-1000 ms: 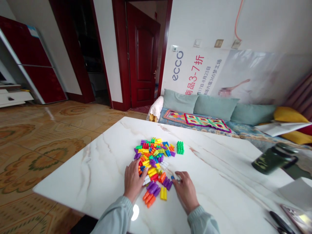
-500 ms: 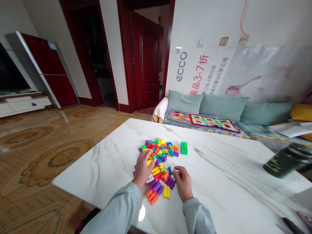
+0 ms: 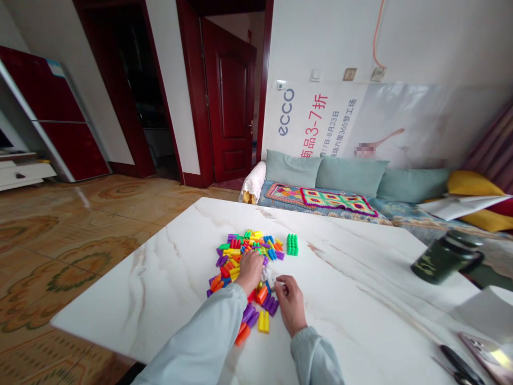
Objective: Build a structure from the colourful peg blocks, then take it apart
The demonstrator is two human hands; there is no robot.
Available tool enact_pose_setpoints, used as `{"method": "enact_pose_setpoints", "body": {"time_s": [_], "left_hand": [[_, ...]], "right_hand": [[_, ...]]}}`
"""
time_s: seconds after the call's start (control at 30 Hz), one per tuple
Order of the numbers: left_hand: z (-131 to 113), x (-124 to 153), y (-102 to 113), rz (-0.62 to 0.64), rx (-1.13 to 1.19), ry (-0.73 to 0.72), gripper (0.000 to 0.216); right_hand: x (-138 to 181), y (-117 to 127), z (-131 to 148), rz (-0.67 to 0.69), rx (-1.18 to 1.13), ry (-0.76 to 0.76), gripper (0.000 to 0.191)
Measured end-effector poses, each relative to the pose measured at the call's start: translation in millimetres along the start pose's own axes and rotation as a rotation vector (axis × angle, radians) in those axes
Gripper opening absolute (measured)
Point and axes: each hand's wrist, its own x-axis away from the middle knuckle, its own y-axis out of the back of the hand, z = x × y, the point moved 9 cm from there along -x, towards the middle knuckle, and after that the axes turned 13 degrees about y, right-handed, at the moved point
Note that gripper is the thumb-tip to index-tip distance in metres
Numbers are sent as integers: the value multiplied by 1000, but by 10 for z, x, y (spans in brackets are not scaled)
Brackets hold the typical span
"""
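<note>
A loose heap of colourful plastic toy blocks (image 3: 233, 251), shaped like joined tubes, lies on the white marbled table (image 3: 352, 326). Over the middle of the heap is my left hand (image 3: 250, 270), fingers curled down among the blocks; what they grip is hidden. At the heap's right side, my right hand (image 3: 291, 302) rests on the table with thumb and finger pinched at a white block (image 3: 271, 279). Purple blocks (image 3: 270, 305) and a yellow block (image 3: 263, 322) lie just left of it. Beyond the heap stands a green group of joined blocks (image 3: 292, 245), apart from the others.
A dark green flask (image 3: 444, 258) stands at the table's right. A phone (image 3: 487, 353) and a black-handled object (image 3: 460, 363) lie near the right front. Behind the table is a sofa with pale green cushions (image 3: 352, 174); the tiled floor (image 3: 92, 235) is at left.
My left hand has moved right and further into the heap, its fingers now curled down. The right hand stays beside the white block. The whole view has turned slightly to the right.
</note>
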Motion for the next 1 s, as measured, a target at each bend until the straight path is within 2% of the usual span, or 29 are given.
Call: {"method": "enact_pose_setpoints", "body": {"time_s": [0.17,0.33,0.5,0.63,0.77,0.87,1.0], "left_hand": [[-89,252,27,31,78,-26,24],[-238,515,53,92,113,-97,17],[-310,586,144,85,66,-113,17],[-311,619,169,51,189,-79,16],[-335,714,189,17,291,-138,18],[-212,788,306,-72,286,-166,17],[223,865,484,-268,181,-126,17]], "right_hand": [[48,48,-54,-81,-62,-48,38],[27,73,155,-51,16,130,31],[37,101,255,-62,96,214,31],[48,49,278,-24,75,214,44],[57,49,290,-25,63,216,44],[60,108,209,-83,97,165,44],[74,220,17,-206,123,16,50]]}}
